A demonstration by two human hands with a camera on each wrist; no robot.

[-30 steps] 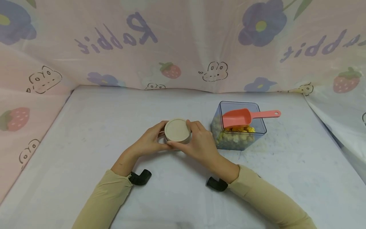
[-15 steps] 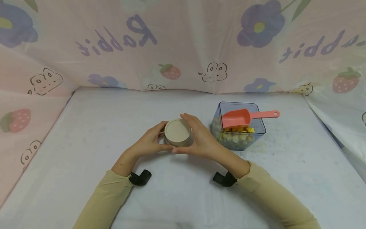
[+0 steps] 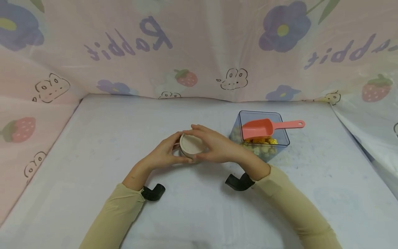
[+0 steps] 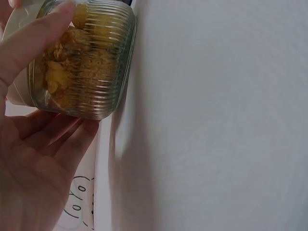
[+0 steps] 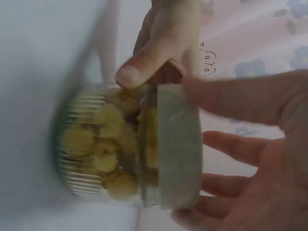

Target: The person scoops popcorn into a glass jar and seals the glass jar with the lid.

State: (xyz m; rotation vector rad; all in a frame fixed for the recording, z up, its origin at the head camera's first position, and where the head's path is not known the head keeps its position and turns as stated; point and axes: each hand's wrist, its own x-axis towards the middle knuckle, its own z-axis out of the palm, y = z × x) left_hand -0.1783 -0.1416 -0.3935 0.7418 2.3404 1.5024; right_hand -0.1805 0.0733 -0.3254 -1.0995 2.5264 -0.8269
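A ribbed glass jar (image 4: pixel 91 62) with yellow popcorn pieces inside stands on the white table, its round cream lid (image 3: pixel 191 144) on top. My left hand (image 3: pixel 163 152) holds the jar's side, thumb on the near side and fingers behind. My right hand (image 3: pixel 219 145) reaches over the lid and grips its rim, as the right wrist view shows: thumb (image 5: pixel 240 98) on one edge, fingers (image 5: pixel 236 185) at the far side. Part of the lid's top is hidden beneath the right hand in the head view.
Right of the hands stands a clear bluish square container (image 3: pixel 261 155) holding popcorn. A coral scoop (image 3: pixel 258 128) lies across its top, handle pointing right over the rim. Behind the table (image 3: pixel 130 117) hangs a pink printed curtain (image 3: pixel 205 41).
My right hand loosened and spread its fingers off the lid, then came back over it with the fingers farther left. The left hand and jar stay nearly in place.
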